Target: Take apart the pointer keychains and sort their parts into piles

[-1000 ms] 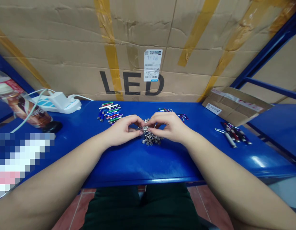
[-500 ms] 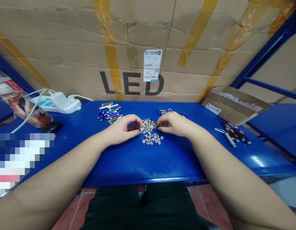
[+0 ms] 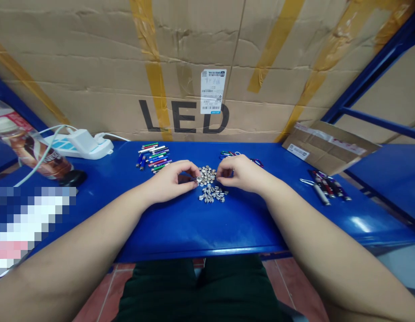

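Discs (image 3: 207, 173) lie between left hand (image 3: 174, 181) and right hand (image 3: 241, 175), fingertips nearly together, holds unclear.

Both forearms, left forearm (image 3: 93, 235) and right forearm (image 3: 315, 230), are bare, smooth and rounded, broad farther from the worktop (image 3: 197, 228) and tapering to narrower wrists above it. The left hand (image 3: 167, 181) and right hand (image 3: 246, 174) are ungloved, with softly curved backs and slender fingers (image 3: 188, 166). Below the worktop's near edge, plain, very dark green trousers (image 3: 163, 290) cover both thighs.
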Demonstrator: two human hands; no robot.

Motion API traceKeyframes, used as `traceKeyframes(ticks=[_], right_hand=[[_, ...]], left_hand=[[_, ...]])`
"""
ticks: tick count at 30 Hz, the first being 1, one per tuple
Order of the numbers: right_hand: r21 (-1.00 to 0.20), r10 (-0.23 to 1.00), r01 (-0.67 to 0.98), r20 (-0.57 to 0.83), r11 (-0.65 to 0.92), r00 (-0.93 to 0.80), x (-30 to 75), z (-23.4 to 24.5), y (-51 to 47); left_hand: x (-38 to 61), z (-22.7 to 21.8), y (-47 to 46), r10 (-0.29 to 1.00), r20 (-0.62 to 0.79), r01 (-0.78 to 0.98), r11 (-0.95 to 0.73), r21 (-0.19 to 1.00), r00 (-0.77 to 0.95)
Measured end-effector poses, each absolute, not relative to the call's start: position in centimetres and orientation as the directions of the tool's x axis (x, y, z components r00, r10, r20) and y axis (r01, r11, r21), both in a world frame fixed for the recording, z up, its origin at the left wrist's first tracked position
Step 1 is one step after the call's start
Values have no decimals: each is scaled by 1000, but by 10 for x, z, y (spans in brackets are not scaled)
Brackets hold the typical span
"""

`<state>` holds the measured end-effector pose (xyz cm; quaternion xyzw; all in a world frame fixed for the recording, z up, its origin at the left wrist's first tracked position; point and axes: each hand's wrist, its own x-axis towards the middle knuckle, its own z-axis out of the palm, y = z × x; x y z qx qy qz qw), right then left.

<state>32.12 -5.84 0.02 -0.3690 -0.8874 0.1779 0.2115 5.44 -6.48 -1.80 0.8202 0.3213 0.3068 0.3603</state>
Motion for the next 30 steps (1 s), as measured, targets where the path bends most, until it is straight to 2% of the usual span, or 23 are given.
traceKeyframes(ticks=[3,5,7,12,18,30], right_hand=[[-561,672,390,488,730,-556,313,3,-66],[-545,596,274,596,792,-538,305,4,-72],[-496,520,211,644,842,-562,297,4,-76],[-410,455,232,611,882,-648,289,0,-78],[-338,431,273,619,901,-657,291,-2,-77],[-320,401,245,654,915,-641,291,-4,-73]], left_hand=[[55,-18,-65,742,273,300,-538,788,613],[55,-19,-65,733,274,289,-541,790,623],[56,-19,-65,727,276,275,-540,795,629],[56,-19,-65,731,263,287,-533,796,630],[55,-21,-64,734,241,273,-506,818,635],[55,-20,-64,737,240,269,-498,824,631]])
